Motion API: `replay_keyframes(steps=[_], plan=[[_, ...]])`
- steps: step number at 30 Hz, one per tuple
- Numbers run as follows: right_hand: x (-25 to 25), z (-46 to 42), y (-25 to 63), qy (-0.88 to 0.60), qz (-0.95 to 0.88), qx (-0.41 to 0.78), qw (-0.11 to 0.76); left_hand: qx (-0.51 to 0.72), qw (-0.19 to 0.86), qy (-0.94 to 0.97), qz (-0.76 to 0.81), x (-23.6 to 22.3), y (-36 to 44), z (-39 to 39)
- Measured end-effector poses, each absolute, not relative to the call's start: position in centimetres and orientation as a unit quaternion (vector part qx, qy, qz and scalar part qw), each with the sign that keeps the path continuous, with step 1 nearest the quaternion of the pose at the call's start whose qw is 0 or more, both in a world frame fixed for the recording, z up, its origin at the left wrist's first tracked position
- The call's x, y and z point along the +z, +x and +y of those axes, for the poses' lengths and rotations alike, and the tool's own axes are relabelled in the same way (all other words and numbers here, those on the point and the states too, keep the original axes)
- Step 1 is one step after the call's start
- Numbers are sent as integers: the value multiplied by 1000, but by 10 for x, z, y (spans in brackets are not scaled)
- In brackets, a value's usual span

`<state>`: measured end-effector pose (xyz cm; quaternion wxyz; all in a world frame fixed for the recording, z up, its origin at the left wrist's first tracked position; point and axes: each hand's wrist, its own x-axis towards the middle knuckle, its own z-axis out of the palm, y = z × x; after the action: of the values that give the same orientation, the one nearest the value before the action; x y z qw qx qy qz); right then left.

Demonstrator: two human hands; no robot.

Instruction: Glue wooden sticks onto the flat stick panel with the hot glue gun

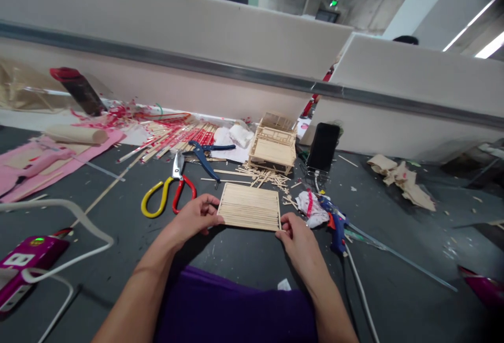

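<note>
Between my hands is a flat panel of thin wooden sticks (250, 206), laid side by side within a narrow stick frame. My left hand (199, 214) pinches its left edge with the thumb on top. On the opposite side, my right hand (297, 232) grips the lower right corner between thumb and fingers. Just beyond the panel lie short cut sticks (270, 177) in a loose pile. Behind them stands a small wooden stick model (273, 146). Scissors with yellow and red handles (173, 185) rest left of the panel, near blue-handled pliers (207, 159).
A blue glue gun (337, 230) with a cable lies to the right, near a propped phone (323, 147). At left are a pink glue gun (51, 156), a purple power strip (31, 259) and a dark bottle (81, 91). A partition (177, 43) runs along the back.
</note>
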<state>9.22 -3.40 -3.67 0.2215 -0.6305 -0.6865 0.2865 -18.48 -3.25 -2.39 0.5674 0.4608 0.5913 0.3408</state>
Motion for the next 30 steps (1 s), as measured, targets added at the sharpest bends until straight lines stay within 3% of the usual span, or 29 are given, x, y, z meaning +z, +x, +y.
replay_keyframes(steps=[7,14,30], plan=[[-41,-37,96,-620,-631,378,274,359,588,441,575,-21,-184,-33],[-34,-43,94,-642,-693,256,207,352,585,437,585,-20,-184,-32],[-33,-42,92,-643,-693,247,214,350,608,405,586,-20,-183,-31]])
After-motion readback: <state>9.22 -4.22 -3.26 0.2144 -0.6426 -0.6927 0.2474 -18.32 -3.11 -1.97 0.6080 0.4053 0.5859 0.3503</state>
